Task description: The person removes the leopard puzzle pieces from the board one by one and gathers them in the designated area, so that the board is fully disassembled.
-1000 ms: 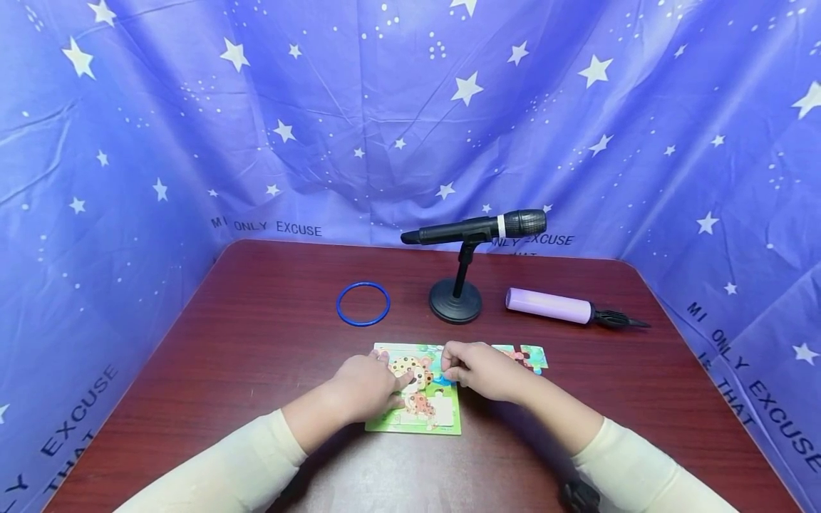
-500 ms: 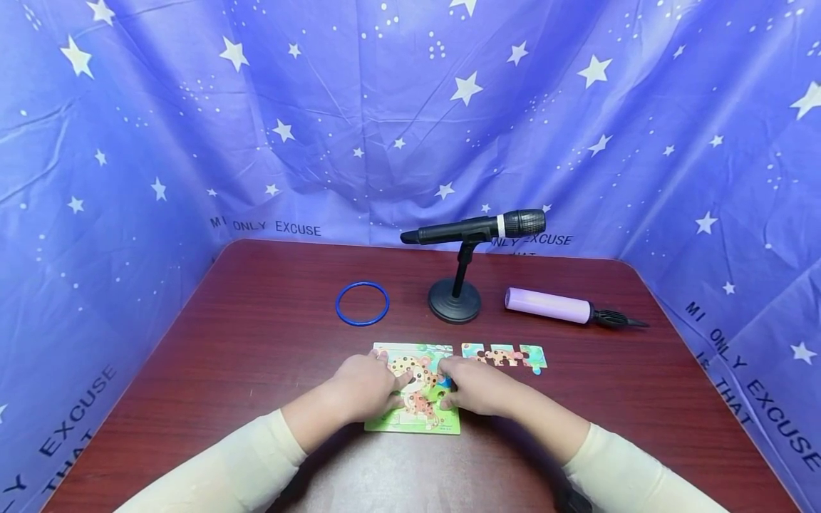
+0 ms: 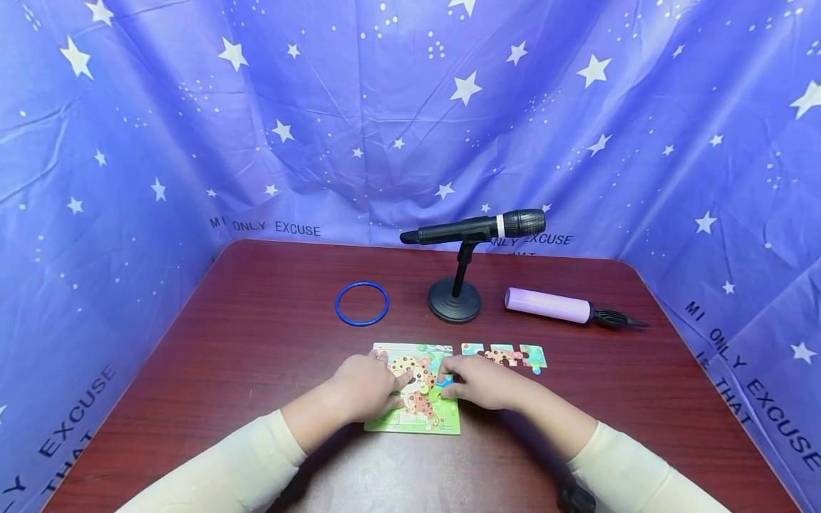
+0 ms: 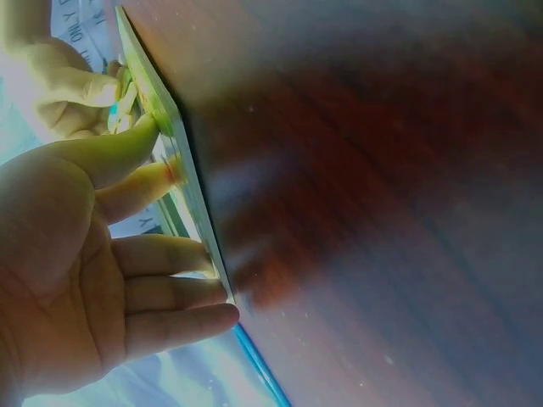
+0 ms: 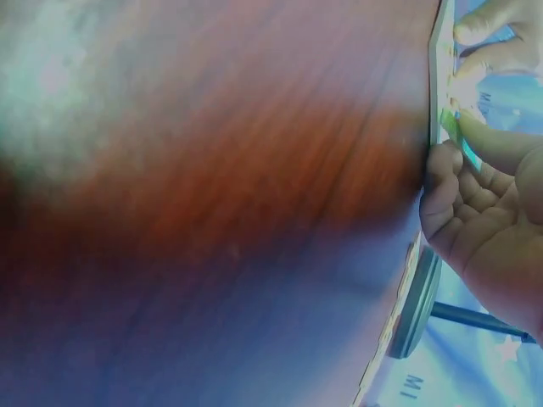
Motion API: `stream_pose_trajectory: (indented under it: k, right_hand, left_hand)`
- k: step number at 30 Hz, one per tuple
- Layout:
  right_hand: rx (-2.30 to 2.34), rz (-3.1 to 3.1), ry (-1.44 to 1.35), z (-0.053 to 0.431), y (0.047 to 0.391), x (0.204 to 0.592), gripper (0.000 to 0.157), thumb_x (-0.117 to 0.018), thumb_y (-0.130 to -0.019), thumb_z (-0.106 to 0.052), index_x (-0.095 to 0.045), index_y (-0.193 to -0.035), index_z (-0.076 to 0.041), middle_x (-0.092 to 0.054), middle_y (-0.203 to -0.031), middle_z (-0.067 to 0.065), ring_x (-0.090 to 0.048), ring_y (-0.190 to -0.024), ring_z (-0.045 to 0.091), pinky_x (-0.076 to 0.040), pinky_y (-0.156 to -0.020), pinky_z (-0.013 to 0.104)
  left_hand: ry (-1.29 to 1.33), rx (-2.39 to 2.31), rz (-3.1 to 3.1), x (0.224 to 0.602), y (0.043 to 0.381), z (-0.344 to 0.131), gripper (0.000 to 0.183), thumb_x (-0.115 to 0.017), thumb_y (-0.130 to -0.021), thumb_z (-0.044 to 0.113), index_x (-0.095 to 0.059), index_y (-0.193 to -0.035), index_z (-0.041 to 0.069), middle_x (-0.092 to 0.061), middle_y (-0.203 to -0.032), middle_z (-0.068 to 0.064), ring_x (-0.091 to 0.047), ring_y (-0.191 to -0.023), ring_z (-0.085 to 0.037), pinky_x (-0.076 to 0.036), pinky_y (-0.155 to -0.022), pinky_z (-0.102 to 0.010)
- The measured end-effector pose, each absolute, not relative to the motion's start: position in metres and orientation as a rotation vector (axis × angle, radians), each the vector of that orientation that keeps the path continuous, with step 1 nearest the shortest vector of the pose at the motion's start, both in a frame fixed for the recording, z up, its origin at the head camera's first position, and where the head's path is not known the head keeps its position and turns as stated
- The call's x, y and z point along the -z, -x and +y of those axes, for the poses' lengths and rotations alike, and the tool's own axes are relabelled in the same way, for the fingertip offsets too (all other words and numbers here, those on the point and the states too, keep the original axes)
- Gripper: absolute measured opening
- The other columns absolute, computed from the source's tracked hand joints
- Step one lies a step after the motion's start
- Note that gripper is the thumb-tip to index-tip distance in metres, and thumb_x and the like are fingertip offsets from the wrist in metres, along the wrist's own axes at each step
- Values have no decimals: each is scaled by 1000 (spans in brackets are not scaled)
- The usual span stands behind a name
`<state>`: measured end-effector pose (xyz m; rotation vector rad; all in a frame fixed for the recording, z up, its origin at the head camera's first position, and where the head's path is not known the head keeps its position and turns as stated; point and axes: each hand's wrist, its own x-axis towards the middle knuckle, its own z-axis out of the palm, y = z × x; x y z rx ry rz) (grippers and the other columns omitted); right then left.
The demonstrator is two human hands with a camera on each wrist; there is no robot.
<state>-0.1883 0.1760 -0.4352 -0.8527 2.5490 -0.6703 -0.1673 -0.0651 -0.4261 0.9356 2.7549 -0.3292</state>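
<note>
Over the puzzle (image 3: pixel 418 407), left hand (image 3: pixel 365 387) spread, right hand (image 3: pixel 485 382) pinching a piece (image 5: pixel 470 155): fitting it, I'd say; next, align, then press.

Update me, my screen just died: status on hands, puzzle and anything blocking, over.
Left hand resting on puzzle board. Right hand pinching a puzzle piece at the board's edge. Loose pieces beside the board. No obstruction seen; blue ring lies beyond.
</note>
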Motion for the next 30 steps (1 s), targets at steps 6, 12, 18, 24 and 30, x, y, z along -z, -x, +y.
stream_pose_trajectory:
  k: [6, 12, 18, 24, 30]
  right_hand:
    - [803, 2494, 789, 187, 192, 432, 5, -60, -98, -21, -64, -101, -22, -62, -80, -6, -60, -72, 9, -49, -67, 27]
    - [930, 2498, 749, 196, 195, 426, 13, -66, -94, -17, -62, -106, -15, -64, -81, -6, -63, -71, 13, -51, -64, 27]
    - [1073, 2494, 642, 205, 194, 419, 17, -68, -93, -14, -58, -107, -11, -62, -82, -2, -64, -71, 18, -54, -62, 31]
    - [1106, 2543, 620, 223, 196, 414, 14, -66, -94, -16, -58, -104, -12, -61, -82, 0, -64, -71, 19, -54, -61, 31]
    - [1105, 2581, 557, 251, 197, 411, 12, -65, -95, -20, -59, -103, -12, -61, -79, 2, -64, -71, 24, -52, -58, 31]
  left_hand:
    - [-940, 310, 2752, 425, 167, -65, 56, -50, -95, 59, -44, -146, 39, -52, -143, -18, -49, -133, -35, -51, -97, -48]
    - [-923, 294, 2747, 424, 167, -65, 55, -50, -95, 58, -44, -146, 39, -50, -145, -19, -48, -134, -36, -51, -98, -49]
    - [-925, 271, 2744, 423, 166, -64, 55, -51, -95, 57, -45, -147, 38, -51, -144, -19, -48, -135, -35, -50, -98, -48]
    - [-930, 275, 2748, 424, 165, -66, 56, -51, -95, 57, -44, -147, 38, -52, -143, -19, -48, -135, -35, -50, -99, -47]
    - [-928, 270, 2744, 424, 166, -67, 61, -53, -91, 63, -44, -147, 40, -51, -144, -20, -48, -135, -34, -53, -94, -47]
